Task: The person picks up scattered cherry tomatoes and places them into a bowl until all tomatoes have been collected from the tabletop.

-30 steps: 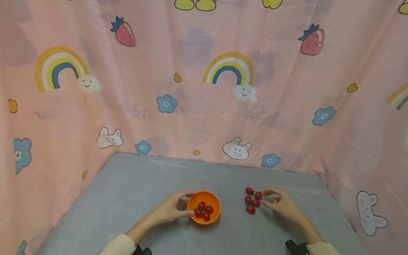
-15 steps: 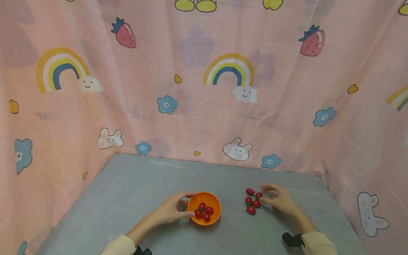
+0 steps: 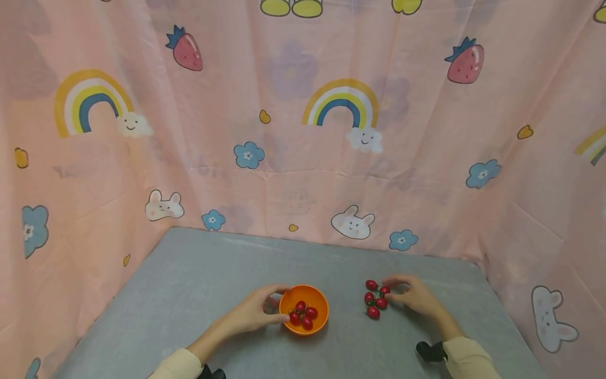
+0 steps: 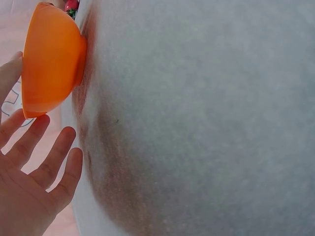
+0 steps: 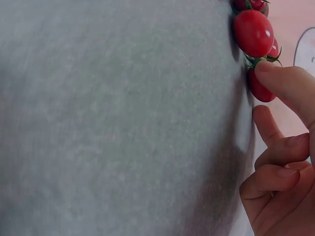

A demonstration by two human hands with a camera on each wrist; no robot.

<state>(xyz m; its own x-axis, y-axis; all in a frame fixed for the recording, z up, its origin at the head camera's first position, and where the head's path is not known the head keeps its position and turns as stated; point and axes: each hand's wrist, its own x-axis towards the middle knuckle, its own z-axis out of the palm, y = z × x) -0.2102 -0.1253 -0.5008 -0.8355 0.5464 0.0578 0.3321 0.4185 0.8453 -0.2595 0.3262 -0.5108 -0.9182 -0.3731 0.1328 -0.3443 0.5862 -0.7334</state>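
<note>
An orange bowl (image 3: 318, 321) stands on the grey table (image 3: 199, 279) with several cherry tomatoes (image 3: 303, 313) inside. My left hand (image 3: 279, 304) holds the bowl's left side, forefinger round the far rim and thumb at the near rim. The left wrist view shows the orange bowl (image 4: 49, 64) from the side, with my fingers (image 4: 54, 157) spread beside it. To the right lies a cluster of cherry tomatoes (image 3: 374, 301) on green stems. My right hand (image 3: 389, 290) pinches the cluster's right-hand tomato (image 3: 384, 290) between thumb and forefinger. In the right wrist view that tomato (image 5: 260, 89) sits between two fingertips (image 5: 275, 73).
A pink curtain (image 3: 303, 158) printed with rainbows, rabbits and strawberries walls the table at the back and both sides. Bare grey surface lies behind the bowl and to its left. A black wrist strap (image 3: 428, 351) shows at the right sleeve.
My right hand has slid a little left and away from me, and its fingertips have closed in on the right-hand tomato. The left hand and bowl have stayed put.
</note>
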